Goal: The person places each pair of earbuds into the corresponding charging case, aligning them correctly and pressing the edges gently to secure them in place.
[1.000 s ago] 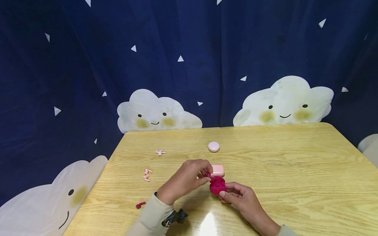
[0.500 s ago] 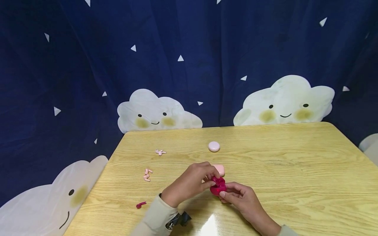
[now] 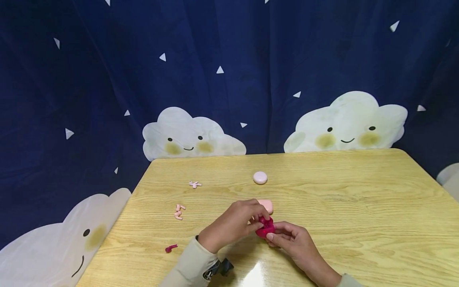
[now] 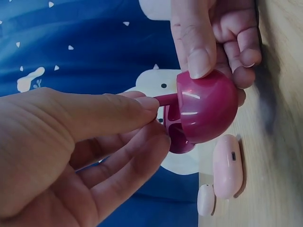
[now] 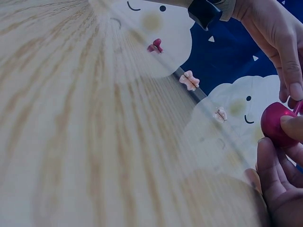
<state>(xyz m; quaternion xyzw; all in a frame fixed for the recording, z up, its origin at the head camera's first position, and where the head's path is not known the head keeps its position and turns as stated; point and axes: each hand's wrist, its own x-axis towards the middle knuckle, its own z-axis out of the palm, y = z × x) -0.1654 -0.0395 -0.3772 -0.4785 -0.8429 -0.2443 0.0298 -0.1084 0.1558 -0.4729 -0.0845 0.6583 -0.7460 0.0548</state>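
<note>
Magenta earbud case [image 3: 265, 228] open, held just above wooden table [image 3: 340, 191] near front edge. Right hand [image 3: 290, 239] grips case shell. Left hand [image 3: 233, 223] pinches magenta earbud [image 4: 165, 99] at case mouth. Pink case [image 3: 267, 205] just behind.

Our left hand [image 3: 233, 224] reaches in from the lower left, its forearm in a beige sleeve [image 3: 186, 267] with a dark strap at the wrist. Its thumb and forefinger [image 4: 118, 111] meet in a pinch, and the other fingers curl loosely beneath that grip. Our right hand [image 3: 292, 241] comes in from the lower right, palm turned up. Its thumb [image 4: 191, 40] presses from above and its curled fingers cup below. The two grips meet fingertip to fingertip, just above the tabletop [image 3: 358, 207].
</note>
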